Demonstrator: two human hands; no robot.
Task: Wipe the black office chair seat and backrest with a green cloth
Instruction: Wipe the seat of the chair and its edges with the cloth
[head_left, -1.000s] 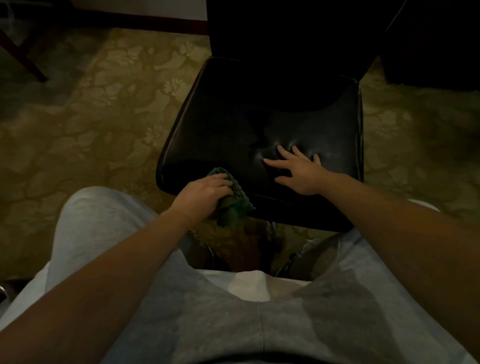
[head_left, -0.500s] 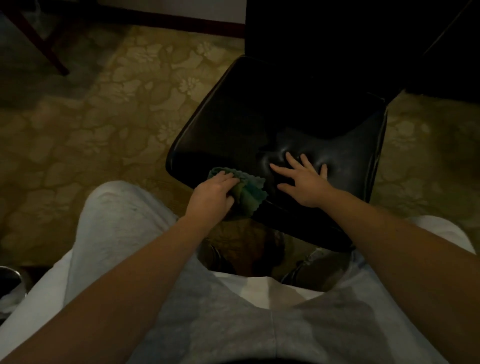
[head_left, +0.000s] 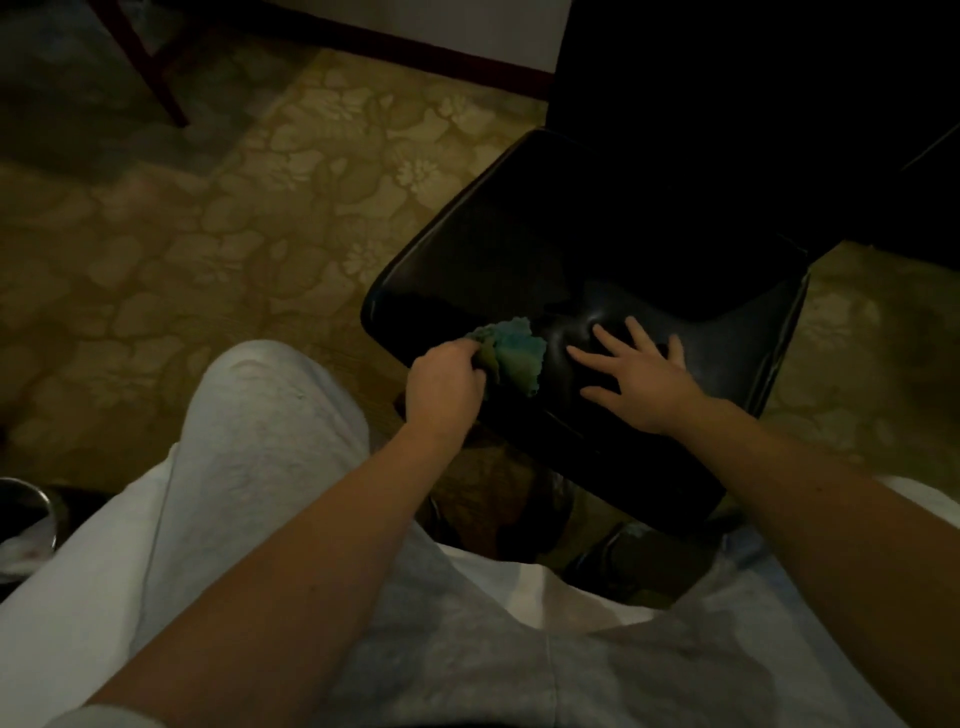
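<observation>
Two hands working seat (head_left: 519, 249): left hand (head_left: 447, 384) gripping bunched green cloth (head_left: 514, 353) at near-left edge, right hand (head_left: 644, 374) pressing flat, fingers spread. Outward stroke risking cloth sliding off edge; backrest (head_left: 727, 104) too dark, probably unwiped.

Readable text, labels, brands, numbers, signs: none that I can make out anywhere in my view; the light is too dim to show any marking.
</observation>
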